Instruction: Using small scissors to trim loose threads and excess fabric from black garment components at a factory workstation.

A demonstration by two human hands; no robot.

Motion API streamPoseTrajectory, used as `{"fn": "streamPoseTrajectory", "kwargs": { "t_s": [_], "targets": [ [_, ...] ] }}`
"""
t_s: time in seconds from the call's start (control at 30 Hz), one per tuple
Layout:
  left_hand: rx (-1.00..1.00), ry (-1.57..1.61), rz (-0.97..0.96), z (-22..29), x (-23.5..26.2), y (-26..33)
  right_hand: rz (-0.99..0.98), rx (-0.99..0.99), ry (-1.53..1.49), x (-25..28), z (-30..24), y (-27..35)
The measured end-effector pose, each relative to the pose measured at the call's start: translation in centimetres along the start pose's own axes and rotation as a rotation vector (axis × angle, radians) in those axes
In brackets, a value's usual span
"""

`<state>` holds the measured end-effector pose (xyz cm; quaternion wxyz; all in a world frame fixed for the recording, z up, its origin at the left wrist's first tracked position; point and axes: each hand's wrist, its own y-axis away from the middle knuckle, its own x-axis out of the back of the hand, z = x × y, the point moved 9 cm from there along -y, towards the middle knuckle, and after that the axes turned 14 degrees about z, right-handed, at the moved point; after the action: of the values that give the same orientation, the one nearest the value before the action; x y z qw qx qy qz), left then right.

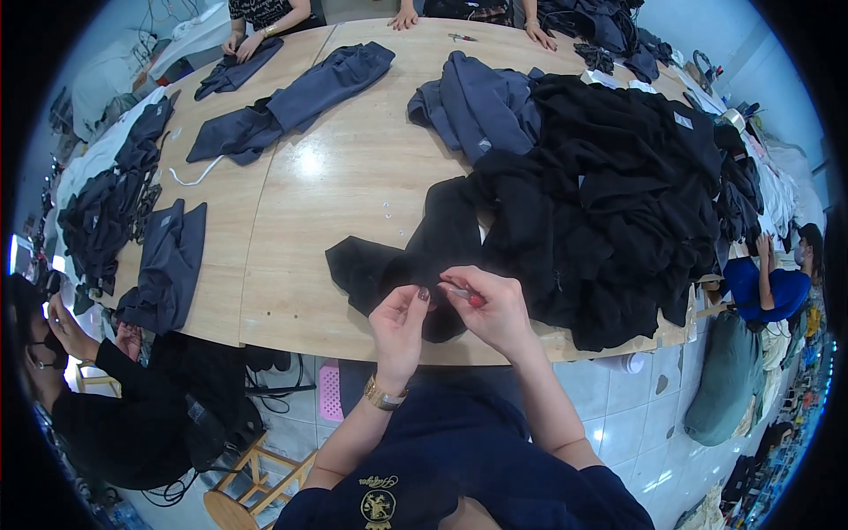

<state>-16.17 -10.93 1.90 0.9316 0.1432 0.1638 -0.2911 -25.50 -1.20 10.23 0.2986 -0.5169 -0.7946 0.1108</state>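
My left hand [399, 327], with a gold watch on its wrist, is closed in a pinch at the edge of a black garment [443, 221] near the table's front edge. Whether cloth or thread lies between its fingertips is too small to tell. Just to its right, my right hand [495, 311] is closed round a small tool with a red end [477, 301] and a pale metal part. The tool's kind is partly hidden by my fingers. Both hands are close together over the dark cloth, fingertips a little apart.
A large heap of black garments [618, 203] covers the table's right side, with a grey-blue garment [481, 106] beside it. More grey-blue pieces [305, 97] lie on the left. Co-workers' hands [250, 46] rest at the far edge. A person [132, 397] sits at left, near a wooden stool [256, 477].
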Motion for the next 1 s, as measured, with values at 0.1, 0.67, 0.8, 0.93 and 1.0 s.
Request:
{"fn": "streamPoseTrajectory", "kwargs": {
  "t_s": [0.1,0.67,0.8,0.93,1.0],
  "targets": [
    [-0.09,-0.106,-0.017,1.0,-0.1,-0.1,-0.092,0.102,0.091,-0.1,-0.6,-0.3],
    [0.111,-0.038,-0.083,-0.2,-0.3,-0.2,-0.227,0.008,0.057,-1.0,0.3,-0.5],
    [0.123,-0.011,-0.082,-0.1,-0.4,-0.2,-0.211,-0.017,0.034,-1.1,0.6,-0.5],
    [0.189,0.046,-0.048,-0.5,-0.1,-0.2,-0.224,-0.088,-0.03,-1.1,1.1,-0.1],
    [0.178,0.028,-0.039,-0.6,0.0,-0.3,-0.22,-0.056,-0.013,-1.0,0.7,-0.1]
  ]
}}
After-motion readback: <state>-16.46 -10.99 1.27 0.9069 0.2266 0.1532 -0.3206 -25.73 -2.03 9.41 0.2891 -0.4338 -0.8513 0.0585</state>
